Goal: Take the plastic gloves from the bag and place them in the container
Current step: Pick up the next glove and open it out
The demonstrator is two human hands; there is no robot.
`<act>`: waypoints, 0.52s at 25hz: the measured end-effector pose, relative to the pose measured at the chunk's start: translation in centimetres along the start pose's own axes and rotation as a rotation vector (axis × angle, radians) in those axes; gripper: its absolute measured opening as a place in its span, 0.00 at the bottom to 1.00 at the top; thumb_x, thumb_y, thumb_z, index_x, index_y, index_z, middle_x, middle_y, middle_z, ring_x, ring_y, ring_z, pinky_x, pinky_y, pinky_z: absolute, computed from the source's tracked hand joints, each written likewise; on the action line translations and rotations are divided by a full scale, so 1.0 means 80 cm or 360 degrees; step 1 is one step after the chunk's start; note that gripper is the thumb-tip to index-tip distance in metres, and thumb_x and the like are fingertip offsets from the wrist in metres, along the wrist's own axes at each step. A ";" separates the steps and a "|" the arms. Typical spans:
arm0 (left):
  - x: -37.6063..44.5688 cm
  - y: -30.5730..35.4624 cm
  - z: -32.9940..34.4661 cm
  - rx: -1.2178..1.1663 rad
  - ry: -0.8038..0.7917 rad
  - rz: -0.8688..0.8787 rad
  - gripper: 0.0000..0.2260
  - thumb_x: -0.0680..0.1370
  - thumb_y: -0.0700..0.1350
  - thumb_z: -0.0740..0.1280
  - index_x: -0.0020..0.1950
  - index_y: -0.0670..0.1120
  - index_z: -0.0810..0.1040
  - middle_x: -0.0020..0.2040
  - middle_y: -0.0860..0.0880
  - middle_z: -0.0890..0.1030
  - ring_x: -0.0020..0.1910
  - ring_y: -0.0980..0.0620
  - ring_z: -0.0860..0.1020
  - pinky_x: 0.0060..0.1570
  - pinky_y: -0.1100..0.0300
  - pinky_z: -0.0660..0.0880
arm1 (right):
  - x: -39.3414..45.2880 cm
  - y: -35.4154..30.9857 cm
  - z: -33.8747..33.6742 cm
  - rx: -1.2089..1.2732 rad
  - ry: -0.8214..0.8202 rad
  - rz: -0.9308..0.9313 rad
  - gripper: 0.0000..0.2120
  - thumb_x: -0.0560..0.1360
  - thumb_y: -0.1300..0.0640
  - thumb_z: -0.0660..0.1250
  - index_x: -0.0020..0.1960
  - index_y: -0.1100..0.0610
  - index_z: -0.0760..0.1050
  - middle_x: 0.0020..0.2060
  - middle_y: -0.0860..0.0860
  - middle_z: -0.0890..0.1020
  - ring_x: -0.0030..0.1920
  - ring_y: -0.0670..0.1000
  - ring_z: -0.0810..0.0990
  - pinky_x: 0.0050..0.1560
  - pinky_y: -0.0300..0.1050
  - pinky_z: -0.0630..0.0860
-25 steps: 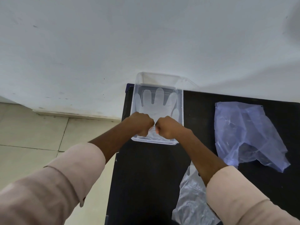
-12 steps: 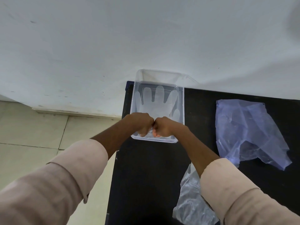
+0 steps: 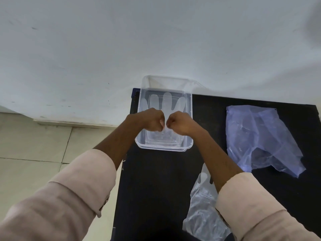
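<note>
Fists, left hand (image 3: 150,121) and right hand (image 3: 178,122), pinch the translucent plastic glove's (image 3: 165,103) cuff, its fingers pointing away lengthwise inside the clear rectangular plastic container (image 3: 189,119).

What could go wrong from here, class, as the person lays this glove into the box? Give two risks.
1. The box sits at the table's far left corner, by the edge; pressing down with both fists could tip or slide it off.
2. The left hand and right hand pinch the thin glove close together, so it may bunch or cling to the fingers when released. Another glove lies under the right forearm and could get dragged.
</note>
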State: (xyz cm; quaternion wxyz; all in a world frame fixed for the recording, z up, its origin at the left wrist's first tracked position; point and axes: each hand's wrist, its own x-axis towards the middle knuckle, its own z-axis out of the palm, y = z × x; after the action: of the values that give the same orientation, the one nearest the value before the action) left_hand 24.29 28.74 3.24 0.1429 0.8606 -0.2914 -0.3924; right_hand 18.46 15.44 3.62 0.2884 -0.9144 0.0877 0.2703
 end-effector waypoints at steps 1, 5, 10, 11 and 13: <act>-0.006 0.004 -0.007 -0.0141 0.0115 0.0019 0.12 0.76 0.40 0.69 0.60 0.43 0.81 0.58 0.44 0.81 0.56 0.45 0.78 0.60 0.53 0.73 | -0.009 -0.001 -0.011 0.0101 0.0131 -0.0023 0.11 0.78 0.60 0.63 0.54 0.62 0.82 0.51 0.56 0.84 0.50 0.56 0.83 0.53 0.46 0.78; -0.041 0.042 -0.021 -0.0883 0.0443 0.0007 0.09 0.77 0.40 0.67 0.57 0.41 0.81 0.50 0.46 0.82 0.49 0.49 0.80 0.44 0.60 0.76 | -0.058 0.007 -0.049 0.0839 0.0423 -0.0011 0.09 0.77 0.58 0.66 0.55 0.58 0.80 0.48 0.51 0.84 0.48 0.50 0.82 0.48 0.44 0.78; -0.093 0.112 0.004 -0.1279 0.0666 0.0038 0.07 0.79 0.42 0.66 0.55 0.43 0.80 0.49 0.45 0.83 0.46 0.50 0.80 0.46 0.59 0.76 | -0.137 0.045 -0.074 0.1202 0.0509 -0.0025 0.04 0.77 0.58 0.66 0.50 0.54 0.79 0.47 0.51 0.84 0.47 0.50 0.83 0.48 0.44 0.78; -0.101 0.125 0.012 -0.1324 0.0676 0.0048 0.06 0.78 0.42 0.66 0.54 0.44 0.80 0.49 0.45 0.83 0.46 0.50 0.81 0.48 0.57 0.77 | -0.154 0.053 -0.075 0.1242 0.0531 -0.0031 0.04 0.78 0.58 0.66 0.50 0.54 0.79 0.47 0.51 0.84 0.48 0.50 0.83 0.48 0.45 0.78; -0.114 0.150 0.032 -0.1357 0.0650 0.0054 0.06 0.78 0.42 0.67 0.52 0.46 0.81 0.48 0.47 0.84 0.46 0.50 0.81 0.50 0.55 0.77 | -0.185 0.071 -0.071 0.1297 0.0579 -0.0018 0.05 0.78 0.58 0.65 0.51 0.54 0.79 0.49 0.53 0.84 0.49 0.51 0.83 0.49 0.45 0.78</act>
State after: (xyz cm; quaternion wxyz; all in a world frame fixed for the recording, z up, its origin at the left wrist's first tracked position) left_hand 12.91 24.81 12.64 0.5444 0.7797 -0.0843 -0.2975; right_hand 6.71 7.59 12.84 0.6066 -0.7592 0.2313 0.0467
